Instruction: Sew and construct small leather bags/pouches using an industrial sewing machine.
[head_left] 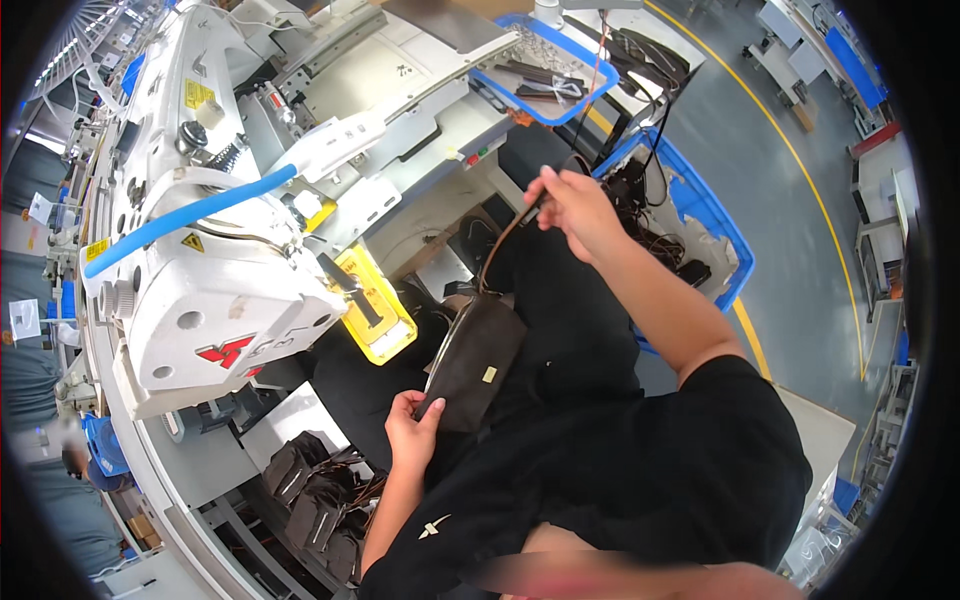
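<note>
A dark brown leather bag (472, 370) with a small tan label rests over my lap. My left hand (412, 425) is closed on its lower left end, where a light edge like a zipper runs along the side. My right hand (572, 210) is raised at the upper right, fingers pinched on the thin brown strap (497, 250) that runs down to the bag's top. Left of the bag, the white sewing machine (200, 300) carries a yellow plate (390, 325) and a blue hose.
A blue bin (728, 245) of dark straps stands at right. Above, a blue tray (540, 50) holds small parts. Several dark bags (310, 490) are piled at lower left. Beyond the bin runs a grey aisle with yellow lines; a co-worker (100, 465) is at far left.
</note>
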